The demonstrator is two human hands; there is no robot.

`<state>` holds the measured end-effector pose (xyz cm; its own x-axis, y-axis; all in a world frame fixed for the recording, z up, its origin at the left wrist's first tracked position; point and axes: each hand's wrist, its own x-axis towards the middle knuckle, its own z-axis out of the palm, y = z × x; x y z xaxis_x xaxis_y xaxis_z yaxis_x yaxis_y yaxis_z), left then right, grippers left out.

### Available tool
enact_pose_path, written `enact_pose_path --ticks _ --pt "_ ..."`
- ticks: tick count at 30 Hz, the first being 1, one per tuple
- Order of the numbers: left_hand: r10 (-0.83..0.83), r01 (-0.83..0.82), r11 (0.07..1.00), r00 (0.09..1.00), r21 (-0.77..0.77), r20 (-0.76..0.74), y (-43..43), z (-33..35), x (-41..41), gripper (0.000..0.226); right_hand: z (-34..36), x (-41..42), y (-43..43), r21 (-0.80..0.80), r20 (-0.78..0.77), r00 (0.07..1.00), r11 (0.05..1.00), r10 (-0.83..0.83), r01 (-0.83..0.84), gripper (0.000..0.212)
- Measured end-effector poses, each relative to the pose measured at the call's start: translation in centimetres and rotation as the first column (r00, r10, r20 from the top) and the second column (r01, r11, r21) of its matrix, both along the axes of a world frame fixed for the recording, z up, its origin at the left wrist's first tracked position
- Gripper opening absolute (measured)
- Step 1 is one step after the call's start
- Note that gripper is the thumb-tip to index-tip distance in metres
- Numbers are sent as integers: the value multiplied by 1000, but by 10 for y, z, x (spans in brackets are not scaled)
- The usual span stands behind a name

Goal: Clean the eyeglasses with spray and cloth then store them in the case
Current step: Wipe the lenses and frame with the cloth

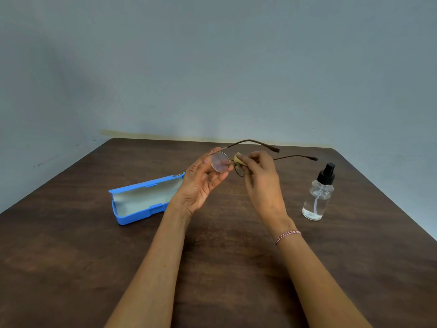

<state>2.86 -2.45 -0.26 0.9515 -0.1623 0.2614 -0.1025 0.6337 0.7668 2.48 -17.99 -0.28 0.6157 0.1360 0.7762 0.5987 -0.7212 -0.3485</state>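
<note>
The glasses [220,162], likely light and easily bent, sat pinched at 1 rim in the left grip [201,183]; the right grip [260,176] clamped the cloth [237,158].

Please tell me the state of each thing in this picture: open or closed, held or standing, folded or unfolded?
eyeglasses: held above the table, temples unfolded.
cloth: pinched against one lens.
case: open, lying on the table, nothing visible inside.
spray bottle: upright on the table, not held.
left hand: holds the eyeglasses by the frame.
right hand: pinches the cloth.

Plain room: wooden table [71,256], painted wall [212,67].
</note>
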Motion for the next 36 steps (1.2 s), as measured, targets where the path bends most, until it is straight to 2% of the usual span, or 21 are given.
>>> enact_pose_path --ticks 5,10,12,14,17,20,26,29,36 --pt "62 -64 994 998 -86 -31 0 1 2 78 2 -2 2 32 38 999 999 10 -11 29" --pt "65 -75 975 996 -208 -55 1 0 6 75 1 -3 3 -53 57 998 999 -5 8 40" --pt "40 -57 966 997 -251 -71 -1 0 5 69 2 -3 2 -61 116 993 997 -38 46 32" --pt "4 -27 960 997 -278 -82 -5 1 3 52 3 -3 0 -73 178 982 995 -54 68 28" --pt "-27 -1 962 995 -272 -98 -9 4 -3 28 5 -1 -4 -112 222 973 989 -69 96 24" --pt "-50 25 967 994 -253 -94 -11 4 -4 30 4 3 -6 -146 223 968 978 -114 149 20" --pt "11 -12 1000 996 -16 -94 -20 0 -1 39 5 7 -11 -63 176 967 978 -184 198 17" --pt "17 -9 999 987 53 -158 -29 -4 0 32 4 4 -7 -79 184 970 982 -157 174 23" --pt "25 -30 999 979 -20 -200 -32 -5 3 21 4 -5 9 -82 205 976 992 -78 97 20"
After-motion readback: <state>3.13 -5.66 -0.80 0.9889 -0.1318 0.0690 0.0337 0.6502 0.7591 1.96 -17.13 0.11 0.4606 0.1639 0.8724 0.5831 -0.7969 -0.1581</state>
